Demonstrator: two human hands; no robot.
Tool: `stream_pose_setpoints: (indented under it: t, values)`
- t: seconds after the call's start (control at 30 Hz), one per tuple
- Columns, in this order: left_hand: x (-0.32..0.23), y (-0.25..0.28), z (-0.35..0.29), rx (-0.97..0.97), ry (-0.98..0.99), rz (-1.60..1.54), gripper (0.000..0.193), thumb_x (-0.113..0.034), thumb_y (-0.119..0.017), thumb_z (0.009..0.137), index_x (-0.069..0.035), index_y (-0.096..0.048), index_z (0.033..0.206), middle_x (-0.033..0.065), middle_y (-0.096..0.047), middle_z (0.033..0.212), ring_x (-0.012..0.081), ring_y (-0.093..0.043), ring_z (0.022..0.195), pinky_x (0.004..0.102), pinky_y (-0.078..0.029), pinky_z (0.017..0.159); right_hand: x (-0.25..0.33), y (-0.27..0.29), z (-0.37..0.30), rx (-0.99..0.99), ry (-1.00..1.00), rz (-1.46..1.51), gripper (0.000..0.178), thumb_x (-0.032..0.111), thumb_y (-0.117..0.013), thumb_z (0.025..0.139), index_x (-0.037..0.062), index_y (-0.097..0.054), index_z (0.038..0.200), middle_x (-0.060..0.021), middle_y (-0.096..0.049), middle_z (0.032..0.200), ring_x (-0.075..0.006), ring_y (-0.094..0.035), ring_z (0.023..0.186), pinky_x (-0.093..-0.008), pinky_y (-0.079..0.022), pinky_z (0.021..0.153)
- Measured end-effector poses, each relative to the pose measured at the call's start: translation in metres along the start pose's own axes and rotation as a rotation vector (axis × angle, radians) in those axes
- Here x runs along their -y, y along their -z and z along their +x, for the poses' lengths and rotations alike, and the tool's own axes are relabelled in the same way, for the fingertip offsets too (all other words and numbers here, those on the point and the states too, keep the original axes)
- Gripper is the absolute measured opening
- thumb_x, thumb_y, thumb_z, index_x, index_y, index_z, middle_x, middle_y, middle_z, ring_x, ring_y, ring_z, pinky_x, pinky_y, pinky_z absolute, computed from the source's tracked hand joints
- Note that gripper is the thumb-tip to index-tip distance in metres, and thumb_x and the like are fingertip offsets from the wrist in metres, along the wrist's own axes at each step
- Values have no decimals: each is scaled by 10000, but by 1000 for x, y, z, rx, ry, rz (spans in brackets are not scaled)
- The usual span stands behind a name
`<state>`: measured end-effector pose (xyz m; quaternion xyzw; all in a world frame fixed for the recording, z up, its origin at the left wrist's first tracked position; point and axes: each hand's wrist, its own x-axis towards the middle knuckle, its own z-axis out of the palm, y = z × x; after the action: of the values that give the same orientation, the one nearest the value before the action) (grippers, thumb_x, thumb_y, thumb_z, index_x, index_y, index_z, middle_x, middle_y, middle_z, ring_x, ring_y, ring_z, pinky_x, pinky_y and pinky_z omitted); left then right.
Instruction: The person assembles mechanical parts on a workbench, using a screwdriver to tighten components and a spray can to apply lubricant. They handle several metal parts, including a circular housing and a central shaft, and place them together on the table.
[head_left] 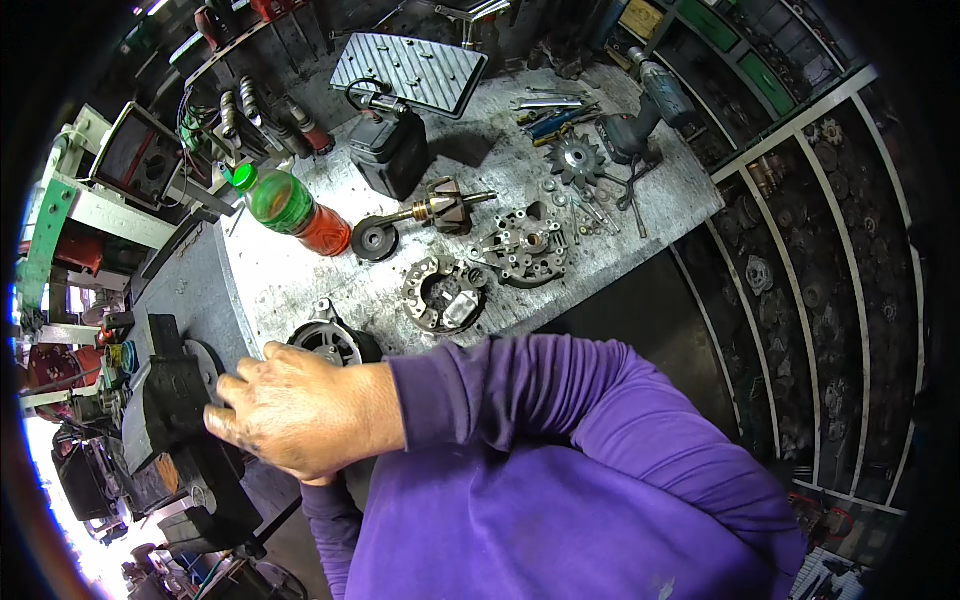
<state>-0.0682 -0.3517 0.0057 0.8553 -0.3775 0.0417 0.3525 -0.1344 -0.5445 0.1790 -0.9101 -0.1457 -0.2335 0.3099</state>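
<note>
My right hand (300,405), in a purple sleeve, reaches across my body to the left. Its fingers are bent and closed beside the black bench vise (170,395); whatever lies under them is hidden. Below it, my left forearm (330,525) comes up, and the left hand is almost wholly covered by the right. Just beyond the right hand, a round metal alternator housing (335,338) sits at the bench edge. Farther along lie a ring-shaped alternator part (415,290), another open housing (528,250) and a rotor (445,208) with its shaft.
A green-capped bottle (290,210) of red liquid and a black box (388,152) stand on the metal workbench (280,290). Behind are a ribbed plate (410,75), pliers (560,125), a finned wheel (578,160) and a power drill (630,130). Parts shelves (800,250) line the right.
</note>
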Motion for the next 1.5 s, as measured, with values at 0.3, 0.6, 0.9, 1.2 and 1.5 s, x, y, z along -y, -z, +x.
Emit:
stream_pose_setpoints:
  t: [0.3, 0.6, 0.9, 1.2, 1.5]
  values:
    - [-4, -13, 0, -78, 35, -126, 304, -176, -725, 962, -8, -609, 1187, 136, -650, 1105, 278, -625, 1052, 409, -493, 927, -14, -3, 15, -213, -120, 1120, 527, 411, -804, 867, -50, -633, 1058, -223, -705, 969, -352, -707, 939, -421, -554, 883]
    - [-29, -11, 1, -104, 94, -178, 156, -130, -726, 953, 3, -700, 1029, 102, -717, 918, 246, -688, 890, 372, -534, 826, -22, -23, 22, -41, -206, 1213, 474, 394, -557, 1048, -57, -691, 997, -193, -730, 903, -319, -694, 865, -394, -541, 843]
    - [10, -22, -11, -100, -12, -209, 310, -143, -718, 955, 4, -635, 1214, 150, -690, 1107, 268, -665, 1030, 412, -509, 912, 0, -21, -7, -489, -145, 791, 534, 439, -795, 838, -31, -610, 1012, -247, -661, 968, -424, -666, 954, -477, -522, 905]
    - [42, -13, -20, 129, -15, -62, 579, -188, -715, 950, -9, -502, 1458, 195, -581, 1434, 320, -586, 1297, 497, -457, 1091, -36, -7, 11, -143, -140, 895, 534, 289, -823, 759, -30, -625, 1138, -232, -710, 1026, -405, -697, 1015, -473, -547, 909]
    - [19, -16, -13, 101, -1, -2, 560, -192, -719, 950, -9, -516, 1439, 198, -591, 1414, 324, -591, 1287, 495, -460, 1078, -14, -34, -3, -317, -241, 782, 400, 197, -763, 833, 42, -596, 1162, -174, -688, 1023, -389, -693, 1002, -460, -527, 907]
